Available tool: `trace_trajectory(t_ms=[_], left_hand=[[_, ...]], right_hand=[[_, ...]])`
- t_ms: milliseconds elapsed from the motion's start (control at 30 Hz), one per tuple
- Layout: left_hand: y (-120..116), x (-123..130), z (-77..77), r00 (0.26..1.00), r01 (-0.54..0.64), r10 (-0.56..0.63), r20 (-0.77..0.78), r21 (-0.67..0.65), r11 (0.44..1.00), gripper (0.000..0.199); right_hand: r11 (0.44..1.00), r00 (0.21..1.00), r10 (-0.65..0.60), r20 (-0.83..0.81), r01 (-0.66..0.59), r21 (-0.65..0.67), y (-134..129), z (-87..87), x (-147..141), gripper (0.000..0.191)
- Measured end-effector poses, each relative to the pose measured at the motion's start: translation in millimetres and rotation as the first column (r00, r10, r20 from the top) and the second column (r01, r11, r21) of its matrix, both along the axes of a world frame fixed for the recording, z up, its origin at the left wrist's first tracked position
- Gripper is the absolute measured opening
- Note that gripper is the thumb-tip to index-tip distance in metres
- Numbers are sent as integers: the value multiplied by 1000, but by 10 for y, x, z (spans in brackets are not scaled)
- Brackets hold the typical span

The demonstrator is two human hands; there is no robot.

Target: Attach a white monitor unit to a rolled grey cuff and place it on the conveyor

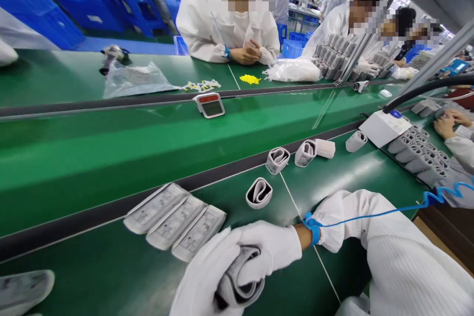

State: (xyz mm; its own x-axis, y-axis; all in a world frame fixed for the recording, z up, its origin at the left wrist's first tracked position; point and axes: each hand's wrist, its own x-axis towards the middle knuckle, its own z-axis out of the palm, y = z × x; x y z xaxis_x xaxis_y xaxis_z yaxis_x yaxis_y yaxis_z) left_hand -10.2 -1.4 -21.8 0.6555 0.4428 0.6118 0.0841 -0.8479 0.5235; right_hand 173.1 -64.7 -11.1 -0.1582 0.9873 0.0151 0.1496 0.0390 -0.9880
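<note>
In the head view, the person wears white gloves, and both hands close around a rolled gray cuff [244, 276] above a green conveyor belt [92, 276]. The left hand [200, 281] curves under and around the roll, and the right hand [266, 249] presses on it from the upper side, so the cuff is held between them with the fingers together, not spread. A blue wrist strap [313, 227] sits on the right wrist, and its blue cord [385, 215] goes to the right. Just above the hands lie three flat cuffs [174, 222], side by side, and a rolled cuff [259, 192] stands near them. Farther along are more rolled cuffs [305, 153], then a white box [381, 128]. Across the belt, a small monitor [209, 105] lies near a seated co-worker, whose hands [246, 52] are clasped together.
</note>
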Motion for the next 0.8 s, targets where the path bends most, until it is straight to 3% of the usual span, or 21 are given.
trace_trajectory(t_ms=[100,267,400,567,800], left_hand=[[-7,1,113,1000,-12,12,-1,-19,1000,47],[-48,37,230,999,0,2,38,-53,999,37],[-76,65,209,993,49,-37,116,-100,994,43],[-96,98,212,982,64,-38,184,-134,989,43],[-101,112,228,982,43,-16,187,-138,990,40]], right_hand=[[995,997,5,-82,3,99,-43,-23,58,77],[971,993,-13,-114,40,235,-61,73,84,61],[971,997,-18,-74,35,238,-84,154,89,55],[977,999,-37,-30,43,211,-122,160,105,62],[972,999,-40,-29,46,230,-139,199,121,66]])
